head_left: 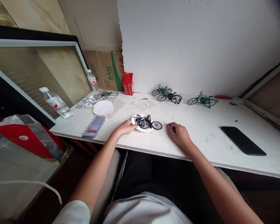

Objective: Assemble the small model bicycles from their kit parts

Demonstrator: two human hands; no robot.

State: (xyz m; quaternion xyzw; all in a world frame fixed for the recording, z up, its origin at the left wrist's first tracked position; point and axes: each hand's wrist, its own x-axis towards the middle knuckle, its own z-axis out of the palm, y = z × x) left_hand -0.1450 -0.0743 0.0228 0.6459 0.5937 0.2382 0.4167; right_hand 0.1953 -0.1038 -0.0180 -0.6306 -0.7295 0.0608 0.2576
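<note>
One black model bicycle (146,122) lengthwise left-right, loose wheel (157,125) rightward.

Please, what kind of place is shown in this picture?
Probably a makeshift hobby workbench for building model bicycles. Finished models stand by the wall, a part-built black one lies on a small plate between the hands, and parts frames lie on the white table.

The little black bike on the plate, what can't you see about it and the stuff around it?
- Black model bike, head view: too small to tell which parts are fitted.
- Right hand: pinches something thin and dark, too small to name.
- Left hand: its fingertips touch the white plate, and the hand hides the plate's near-left rim.
- Flat item left of the plate: blurred out.
</note>
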